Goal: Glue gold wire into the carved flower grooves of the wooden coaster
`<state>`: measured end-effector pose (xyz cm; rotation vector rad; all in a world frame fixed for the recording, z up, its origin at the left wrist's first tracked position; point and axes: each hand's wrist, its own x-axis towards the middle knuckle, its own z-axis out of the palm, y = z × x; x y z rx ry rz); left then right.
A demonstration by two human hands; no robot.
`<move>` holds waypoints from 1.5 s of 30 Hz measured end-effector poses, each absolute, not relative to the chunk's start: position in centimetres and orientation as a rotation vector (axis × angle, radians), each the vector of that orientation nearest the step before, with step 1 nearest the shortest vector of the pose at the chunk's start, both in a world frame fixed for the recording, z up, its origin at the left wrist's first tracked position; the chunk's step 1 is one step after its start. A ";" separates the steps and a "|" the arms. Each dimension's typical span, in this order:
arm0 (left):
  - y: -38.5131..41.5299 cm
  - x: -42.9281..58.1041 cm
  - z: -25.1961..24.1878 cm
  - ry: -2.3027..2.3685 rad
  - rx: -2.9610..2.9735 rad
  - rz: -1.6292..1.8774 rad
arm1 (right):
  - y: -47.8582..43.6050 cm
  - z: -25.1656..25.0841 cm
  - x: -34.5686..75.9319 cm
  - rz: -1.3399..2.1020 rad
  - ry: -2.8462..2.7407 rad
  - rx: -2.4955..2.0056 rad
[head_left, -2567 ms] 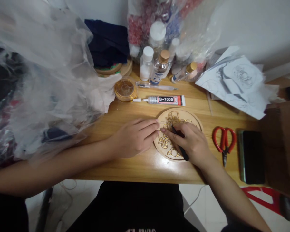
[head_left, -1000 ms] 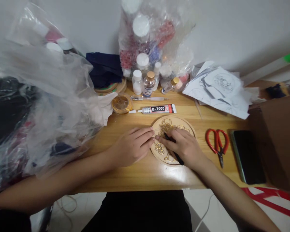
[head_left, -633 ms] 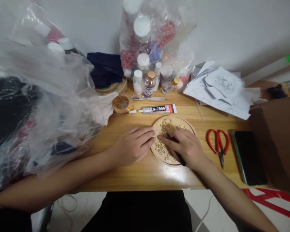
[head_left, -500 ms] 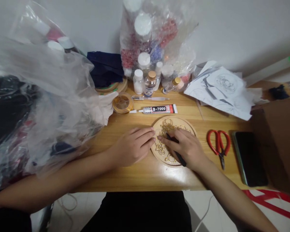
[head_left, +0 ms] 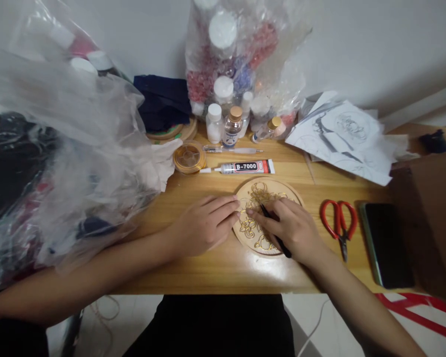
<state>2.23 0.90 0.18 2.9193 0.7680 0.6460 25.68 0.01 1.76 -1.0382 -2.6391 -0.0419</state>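
On the wooden bench [head_left: 223, 265], gold wire scrollwork [head_left: 252, 230] covers a round wooden disc [head_left: 287, 191].
Fingers of the left hand [head_left: 204, 225] lie pressed together at its rim; the right hand [head_left: 292, 229] pinches a slim black tool [head_left: 285, 249]; the pattern looks mostly laid.

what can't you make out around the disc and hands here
Head view:
Black tool: the right hand hides its middle; tip too small to tell.
Wooden disc: the right hand covers much of its gold pattern.
Left hand: whether its fingertips press the gold pattern is too small to tell.
Bottle: label too small to read.
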 end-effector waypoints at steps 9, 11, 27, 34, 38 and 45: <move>1.0 2.1 0.3 0.728 2.854 0.669 | -0.2 1.9 25.6 -0.043 -2.618 -1.039; 1.1 2.2 0.2 0.713 2.839 0.713 | 0.2 1.4 26.4 0.069 -2.437 -1.107; -0.2 2.8 1.4 1.136 2.712 0.835 | 1.6 -0.1 29.0 0.393 -1.855 -1.426; -2.6 3.7 1.0 1.679 2.502 0.737 | 0.2 1.1 28.8 0.511 -1.949 -1.471; -2.5 3.9 0.9 1.688 2.487 0.625 | -0.1 1.5 28.7 0.555 -1.975 -1.488; -0.9 3.4 2.3 1.805 2.520 0.459 | 0.6 1.4 29.3 0.565 -2.057 -1.457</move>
